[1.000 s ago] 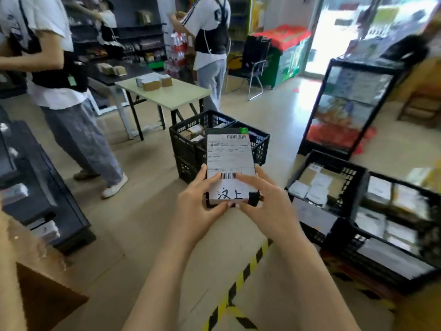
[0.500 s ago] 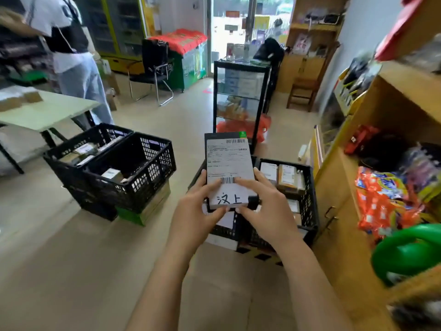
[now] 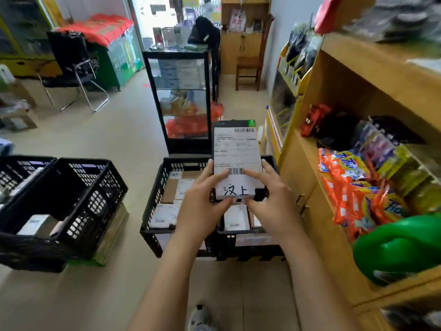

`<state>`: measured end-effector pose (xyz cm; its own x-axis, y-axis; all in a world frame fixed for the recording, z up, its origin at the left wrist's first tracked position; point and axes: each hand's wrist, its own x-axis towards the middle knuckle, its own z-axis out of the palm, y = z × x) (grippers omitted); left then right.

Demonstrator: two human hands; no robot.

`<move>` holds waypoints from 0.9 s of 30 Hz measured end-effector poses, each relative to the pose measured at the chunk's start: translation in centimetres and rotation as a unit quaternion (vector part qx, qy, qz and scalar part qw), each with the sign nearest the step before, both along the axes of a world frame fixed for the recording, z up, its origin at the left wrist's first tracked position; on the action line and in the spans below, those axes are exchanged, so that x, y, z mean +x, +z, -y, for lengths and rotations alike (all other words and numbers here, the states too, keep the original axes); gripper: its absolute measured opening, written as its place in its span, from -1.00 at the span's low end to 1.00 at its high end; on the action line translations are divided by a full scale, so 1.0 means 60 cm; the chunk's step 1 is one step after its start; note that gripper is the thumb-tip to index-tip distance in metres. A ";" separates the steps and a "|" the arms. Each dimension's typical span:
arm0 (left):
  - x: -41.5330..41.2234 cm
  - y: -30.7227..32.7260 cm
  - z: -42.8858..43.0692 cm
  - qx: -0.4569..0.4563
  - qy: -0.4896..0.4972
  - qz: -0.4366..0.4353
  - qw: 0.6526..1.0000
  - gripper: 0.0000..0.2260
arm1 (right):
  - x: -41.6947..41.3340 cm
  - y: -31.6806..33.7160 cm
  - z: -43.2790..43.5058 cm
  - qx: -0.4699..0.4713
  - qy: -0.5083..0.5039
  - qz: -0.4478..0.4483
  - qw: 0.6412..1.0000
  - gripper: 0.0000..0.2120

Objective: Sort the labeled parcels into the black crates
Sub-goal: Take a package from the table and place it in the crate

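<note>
On the left, 2 black plastic crates with holes in the sides [image 3: 78, 187] stand side by side on the floor. A few small parcels lie in them. Behind them is a black folding chair [image 3: 69, 60].

In the middle, 2 more black crates [image 3: 152, 211] touch each other, with flat white-labelled parcels inside. A tall black glass cabinet [image 3: 181, 91] stands just behind them.

The left grip [image 3: 202, 206], a bare hand, is curled round the left edge of a flat black box parcel with a big white label [image 3: 236, 151]. Its thumb lies on the label. The parcel is up in the air over the 2 middle crates. Its label faces up, with black hand-written marks at the near end.

The right grip [image 3: 276, 206] holds the parcel's right side, thumb under the near edge.

On the right, a wooden shelf unit [image 3: 358, 75] holds bright orange snack bags [image 3: 346, 192] and a shiny green plastic thing [image 3: 401, 244].
</note>
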<state>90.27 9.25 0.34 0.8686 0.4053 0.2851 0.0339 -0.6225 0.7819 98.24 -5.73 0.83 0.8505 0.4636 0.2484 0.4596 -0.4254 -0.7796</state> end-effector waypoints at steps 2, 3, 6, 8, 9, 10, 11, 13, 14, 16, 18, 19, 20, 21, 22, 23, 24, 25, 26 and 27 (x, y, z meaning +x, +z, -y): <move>0.046 0.007 -0.026 0.000 -0.022 0.010 1.000 -0.44 | 0.036 0.004 -0.022 0.007 -0.024 0.005 1.000 -0.43; 0.069 0.009 -0.040 0.007 -0.030 0.010 0.999 -0.44 | 0.054 0.006 -0.034 0.009 -0.036 0.008 0.999 -0.43; 0.137 0.013 -0.080 0.028 -0.058 -0.004 0.998 -0.46 | 0.107 0.004 -0.067 0.021 -0.074 0.010 0.997 -0.43; 0.177 0.008 -0.103 0.017 -0.091 0.004 0.996 -0.46 | 0.135 0.001 -0.083 0.020 -0.091 0.007 0.996 -0.43; 0.196 0.003 -0.112 0.013 -0.105 0.006 0.994 -0.46 | 0.147 -0.001 -0.089 0.015 -0.100 0.003 0.995 -0.42; 0.213 -0.001 -0.118 0.010 -0.118 0.004 0.993 -0.46 | 0.158 -0.005 -0.093 0.010 -0.110 -0.004 0.994 -0.42; 0.230 -0.007 -0.122 0.002 -0.129 0.000 0.992 -0.46 | 0.167 -0.009 -0.096 0.005 -0.119 -0.014 0.993 -0.42; 0.261 -0.022 -0.127 -0.014 -0.143 -0.008 0.990 -0.45 | 0.187 -0.019 -0.099 -0.005 -0.132 -0.026 0.991 -0.42; 0.275 -0.030 -0.128 -0.022 -0.148 -0.011 0.989 -0.45 | 0.197 -0.024 -0.100 -0.011 -0.138 -0.029 0.990 -0.43; 0.304 -0.045 -0.128 -0.037 -0.156 -0.015 0.987 -0.45 | 0.221 -0.033 -0.099 -0.020 -0.151 -0.036 0.988 -0.44; 0.333 -0.059 -0.128 -0.039 -0.153 -0.019 0.987 -0.43 | 0.251 -0.044 -0.097 -0.030 -0.153 -0.040 0.987 -0.44; 0.348 -0.067 -0.129 -0.039 -0.149 -0.021 0.988 -0.41 | 0.267 -0.049 -0.097 -0.033 -0.150 -0.043 0.987 -0.43; 0.365 -0.074 -0.128 -0.043 -0.144 -0.024 0.988 -0.40 | 0.286 -0.055 -0.097 -0.035 -0.144 -0.050 0.988 -0.43; 0.381 -0.080 -0.126 -0.047 -0.136 -0.028 0.989 -0.38 | 0.306 -0.061 -0.096 -0.035 -0.138 -0.058 0.988 -0.43; 0.398 -0.088 -0.123 -0.050 -0.128 -0.031 0.990 -0.38 | 0.327 -0.068 -0.096 -0.035 -0.129 -0.066 0.989 -0.43; 0.414 -0.096 -0.119 -0.054 -0.117 -0.031 0.991 -0.38 | 0.349 -0.076 -0.095 -0.037 -0.119 -0.071 0.990 -0.43; 0.429 -0.105 -0.114 -0.059 -0.104 -0.033 0.992 -0.38 | 0.373 -0.085 -0.094 -0.039 -0.108 -0.075 0.991 -0.43; 0.444 -0.112 -0.108 -0.064 -0.091 -0.038 0.993 -0.39 | 0.396 -0.094 -0.092 -0.040 -0.098 -0.080 0.991 -0.42; 0.459 -0.121 -0.102 -0.069 -0.078 -0.047 0.993 -0.40 | 0.418 -0.104 -0.091 -0.041 -0.088 -0.085 0.992 -0.42; 0.472 -0.131 -0.096 -0.076 -0.068 -0.056 0.993 -0.41 | 0.438 -0.114 -0.090 -0.044 -0.078 -0.089 0.992 -0.41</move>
